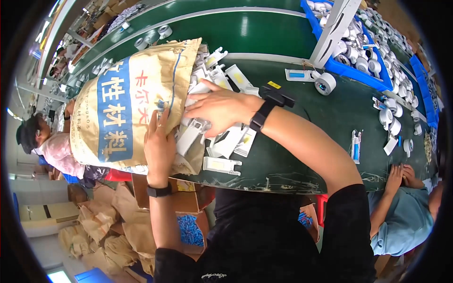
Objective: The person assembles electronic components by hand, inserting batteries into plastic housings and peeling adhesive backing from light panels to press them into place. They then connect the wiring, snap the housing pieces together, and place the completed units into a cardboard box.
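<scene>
Our black shirt (264,236) lies nearest, below the green surface (278,170). On that surface, a tan sack (130,108) lies on its side, mouth toward our right, with white plastic parts (230,141) heaped at the opening. Our left hand (159,148) touches the sack near its mouth; we cannot tell whether it grips. Our right hand (224,108) spreads its fingers over the parts; whether it grasps one, we cannot tell.
</scene>
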A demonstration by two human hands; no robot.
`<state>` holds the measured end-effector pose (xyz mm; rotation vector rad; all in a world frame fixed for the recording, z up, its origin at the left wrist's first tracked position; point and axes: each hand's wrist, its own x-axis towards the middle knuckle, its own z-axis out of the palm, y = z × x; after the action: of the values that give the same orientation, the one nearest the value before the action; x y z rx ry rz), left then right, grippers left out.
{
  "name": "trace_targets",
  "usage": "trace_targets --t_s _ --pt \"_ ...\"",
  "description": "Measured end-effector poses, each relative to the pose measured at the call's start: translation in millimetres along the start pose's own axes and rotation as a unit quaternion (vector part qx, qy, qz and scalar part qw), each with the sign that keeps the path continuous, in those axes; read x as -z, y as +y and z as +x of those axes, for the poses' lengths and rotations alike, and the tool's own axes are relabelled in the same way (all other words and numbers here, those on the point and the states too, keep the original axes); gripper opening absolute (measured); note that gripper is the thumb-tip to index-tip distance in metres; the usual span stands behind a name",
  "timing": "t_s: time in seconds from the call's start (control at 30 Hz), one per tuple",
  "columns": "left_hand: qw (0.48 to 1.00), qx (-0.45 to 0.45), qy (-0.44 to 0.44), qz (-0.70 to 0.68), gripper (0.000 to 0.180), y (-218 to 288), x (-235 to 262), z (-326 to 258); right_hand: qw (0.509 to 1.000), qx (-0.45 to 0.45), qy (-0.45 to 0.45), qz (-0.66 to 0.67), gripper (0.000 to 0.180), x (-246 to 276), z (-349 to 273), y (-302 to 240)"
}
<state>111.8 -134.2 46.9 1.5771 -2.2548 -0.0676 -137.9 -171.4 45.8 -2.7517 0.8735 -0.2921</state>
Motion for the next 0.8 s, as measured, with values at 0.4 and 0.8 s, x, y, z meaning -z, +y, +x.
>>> trace_targets --t_s 0.4,0.8 --pt "0.982 -0.141 0.033 -0.124 0.058 106 -15 -45 0.871 -0.407 0.261 0.083 0.035 18 -145 -22" --pt "0.985 -0.145 0.01 -0.089 0.085 64 -62 -87 0.678 -0.425 0.499 0.334 0.024 -41 -96 -1"
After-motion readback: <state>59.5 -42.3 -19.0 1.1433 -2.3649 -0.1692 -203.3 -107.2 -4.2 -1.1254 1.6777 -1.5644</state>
